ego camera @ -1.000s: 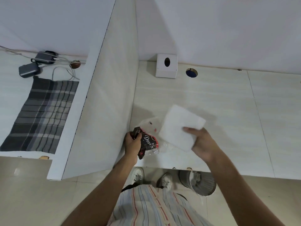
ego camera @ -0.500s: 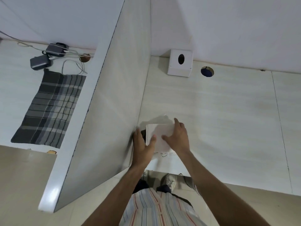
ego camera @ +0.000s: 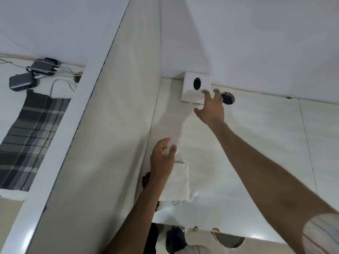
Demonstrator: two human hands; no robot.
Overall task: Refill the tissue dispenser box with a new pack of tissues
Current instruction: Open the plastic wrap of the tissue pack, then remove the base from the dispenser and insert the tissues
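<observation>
The white tissue dispenser box, with a dark oval hole in its top, stands against the back wall by the divider. My right hand is stretched out with fingers spread, its fingertips at the box's lower right corner. A white stack of tissues lies on the desk near the front edge, on crumpled clear plastic wrap. My left hand hovers open just above the stack's far end, holding nothing. A dark piece of the wrapper peeks out beside my left wrist.
A tall white divider panel walls off the desk's left side. Behind my right fingers lies a round cable hole. On the neighbouring desk lie a plaid cloth, chargers and cables. A bin stands under the front edge.
Both hands have let go of the tissue stack, which now rests on the desk. My right hand has shot forward to the dispenser box; my left has lifted and opened.
</observation>
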